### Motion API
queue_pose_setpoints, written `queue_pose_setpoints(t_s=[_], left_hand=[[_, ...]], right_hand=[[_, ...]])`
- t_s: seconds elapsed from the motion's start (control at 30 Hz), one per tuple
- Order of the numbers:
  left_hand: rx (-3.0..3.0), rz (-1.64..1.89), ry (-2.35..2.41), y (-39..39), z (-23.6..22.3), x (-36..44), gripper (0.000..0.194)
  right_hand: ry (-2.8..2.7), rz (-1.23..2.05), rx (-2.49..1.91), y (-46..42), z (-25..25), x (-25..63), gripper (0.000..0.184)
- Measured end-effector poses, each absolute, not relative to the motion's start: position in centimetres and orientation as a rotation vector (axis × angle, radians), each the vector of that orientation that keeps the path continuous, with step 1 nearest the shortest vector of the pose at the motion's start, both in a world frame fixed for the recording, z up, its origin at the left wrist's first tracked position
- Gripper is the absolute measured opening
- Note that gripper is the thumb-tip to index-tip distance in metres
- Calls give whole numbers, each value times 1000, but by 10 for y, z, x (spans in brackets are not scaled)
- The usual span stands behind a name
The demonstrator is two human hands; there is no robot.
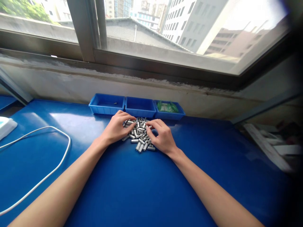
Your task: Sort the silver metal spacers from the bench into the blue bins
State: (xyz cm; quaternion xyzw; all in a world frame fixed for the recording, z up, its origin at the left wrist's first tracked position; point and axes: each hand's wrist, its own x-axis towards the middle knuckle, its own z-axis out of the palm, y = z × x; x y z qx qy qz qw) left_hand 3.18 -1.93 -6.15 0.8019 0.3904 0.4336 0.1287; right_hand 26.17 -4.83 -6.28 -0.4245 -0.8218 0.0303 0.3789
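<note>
A heap of silvery metal hex standoffs [141, 134] lies on the blue tabletop in front of me. My left hand [118, 126] rests at the heap's left side, fingers curved, with thumb and index tips apart over the pieces. On the right side my right hand [161, 134] curls in the same way. Its thumb and index tips touch the heap's edge with a small gap, through which metal pieces show. Neither hand has a standoff clearly lifted off the heap. Some pieces are hidden under the fingers of both hands.
Behind the heap stand three joined blue bins: the left bin [101, 108] with a small screw, the middle bin [140, 112], and the right bin [181, 114] with a green-and-clear plastic bag [167, 107]. A white cable [67, 148] loops across the left. A window frame [165, 64] runs behind.
</note>
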Motion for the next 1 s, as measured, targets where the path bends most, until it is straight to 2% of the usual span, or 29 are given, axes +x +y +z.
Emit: queue_pose_setpoints(t_s=[0.33, 0.53, 0.67, 0.77, 0.9, 1.0], left_hand=[[2429, 1114, 1200, -18, -64, 34, 15], [2417, 1113, 1149, -18, -63, 33, 4], [2360, 1147, 1110, -20, -61, 33, 5], [2178, 1206, 1117, -20, -59, 32, 6], [1659, 1321, 1068, -15, -59, 25, 25], [1286, 1442, 969, -9, -61, 20, 31]], right_hand=[[-2112, 77, -1055, -48, -62, 260, 11], [-2115, 81, -1054, -48, -63, 261, 11], [-2125, 91, -1056, -48, -63, 261, 11], [-2127, 94, -1055, -49, -63, 261, 11], [-2130, 101, -1048, -50, -62, 261, 11], [-2137, 101, -1047, -49, -61, 261, 11]])
